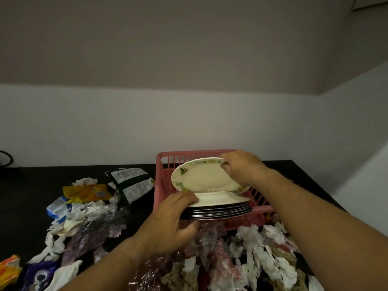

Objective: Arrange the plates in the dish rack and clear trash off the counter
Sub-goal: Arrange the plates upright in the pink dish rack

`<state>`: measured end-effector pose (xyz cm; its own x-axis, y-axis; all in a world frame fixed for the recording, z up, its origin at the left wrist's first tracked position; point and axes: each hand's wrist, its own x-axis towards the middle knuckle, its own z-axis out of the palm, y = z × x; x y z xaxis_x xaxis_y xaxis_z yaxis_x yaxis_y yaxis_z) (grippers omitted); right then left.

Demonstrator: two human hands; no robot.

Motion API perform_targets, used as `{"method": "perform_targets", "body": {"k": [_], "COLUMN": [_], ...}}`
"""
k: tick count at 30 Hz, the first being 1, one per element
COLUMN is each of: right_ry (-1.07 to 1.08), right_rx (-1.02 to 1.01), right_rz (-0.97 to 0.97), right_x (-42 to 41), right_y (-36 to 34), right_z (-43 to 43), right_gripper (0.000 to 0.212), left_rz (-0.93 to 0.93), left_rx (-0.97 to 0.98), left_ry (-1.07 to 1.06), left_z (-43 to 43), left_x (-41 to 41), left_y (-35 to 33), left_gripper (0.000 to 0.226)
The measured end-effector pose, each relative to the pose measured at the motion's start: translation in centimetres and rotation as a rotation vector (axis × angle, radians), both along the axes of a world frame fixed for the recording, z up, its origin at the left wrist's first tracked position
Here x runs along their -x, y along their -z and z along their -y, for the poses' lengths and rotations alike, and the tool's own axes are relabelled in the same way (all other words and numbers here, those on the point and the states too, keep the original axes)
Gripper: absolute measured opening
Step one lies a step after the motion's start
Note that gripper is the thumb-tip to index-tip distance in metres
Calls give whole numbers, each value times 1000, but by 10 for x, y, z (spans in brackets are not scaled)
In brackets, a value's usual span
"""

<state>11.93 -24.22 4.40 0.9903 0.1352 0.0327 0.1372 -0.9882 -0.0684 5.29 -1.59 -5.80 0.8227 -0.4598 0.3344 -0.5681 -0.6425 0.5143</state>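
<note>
A stack of plates (220, 208), dark-rimmed with a white one on top, is gripped at its left edge by the left hand (172, 223), the fingers curled over the top plate and the thumb tucked beneath. Just above the stack, an oval plate (201, 177) with a green and yellow patterned border is held tilted, its near edge close to the top of the stack; its right rim is clasped by the curled fingers of the right hand (241, 166). Both are held over the pink dish rack (165, 185), which stands on the dark worktop (31, 196) against the wall; whether the stack rests on the rack cannot be told. To the left of the rack, a green packet (130, 179), a yellow wrapper (86, 193) and a blue packet (56, 206) are strewn on the worktop. Crumpled white tissues (262, 248) and clear plastic are heaped in front of the rack, and a purple wrapper (39, 274) is seen at the near left corner.
</note>
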Motion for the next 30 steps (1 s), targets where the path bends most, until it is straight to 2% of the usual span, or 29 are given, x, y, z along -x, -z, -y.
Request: {"method": "perform_targets", "body": {"k": [6,10,13,17,21,26,30], "right_ry": [1,0,10,41,89,165,200], "right_rx": [2,0,-24,-117,-232,-375,-356], "right_rz": [-11,-12,-5,11,60,205,300], "right_x": [-4,-5,-6,-9,-7,2,10], "right_y": [-2,-4,-4,-3,-9,-28,-31], "right_z": [0,0,4,17,43,77,89], "right_gripper": [28,29,26,23,17,15,19], "left_rz": [-18,60,131,214,323,427,539], "left_rx": [-191,-291,-291,-286,-355,-523,-661], "left_ry": [-125,-172,-199,-170,-124,-89,-28], "left_z": [-8,1,7,17,27,23,13], "left_x": [-20,-24,-33,-52,-63,-78,-90], "left_y": [1,-4,-12,-28,-49,-99,-151], "left_gripper": [59,55,44,30,26,26,28]}}
